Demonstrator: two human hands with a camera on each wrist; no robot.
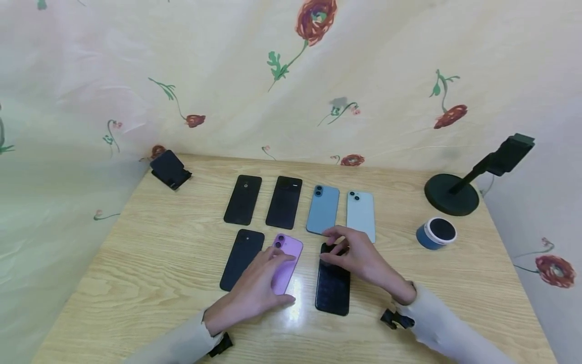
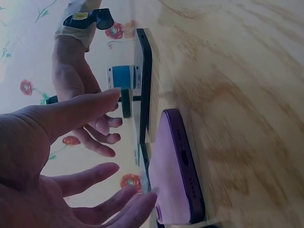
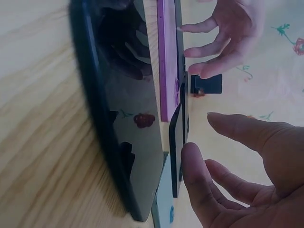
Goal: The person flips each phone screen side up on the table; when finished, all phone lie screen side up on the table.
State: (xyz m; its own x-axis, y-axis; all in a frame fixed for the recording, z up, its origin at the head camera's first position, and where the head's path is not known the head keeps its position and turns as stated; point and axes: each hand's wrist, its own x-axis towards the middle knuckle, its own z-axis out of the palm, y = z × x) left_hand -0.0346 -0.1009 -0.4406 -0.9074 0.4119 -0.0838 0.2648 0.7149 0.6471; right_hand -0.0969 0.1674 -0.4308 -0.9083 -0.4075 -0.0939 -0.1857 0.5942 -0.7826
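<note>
Purple phone (image 1: 285,274), one of seven, lies beneath the relaxed left hand (image 1: 255,287), right hand (image 1: 358,254) likewise loose.

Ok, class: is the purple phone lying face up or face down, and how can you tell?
Face down: the purple phone lies on the table, back upward, its camera lenses showing in the head view.

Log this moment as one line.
left hand: fingers spread, over purple phone | right hand: over glossy black phone | both phones: on table
</note>
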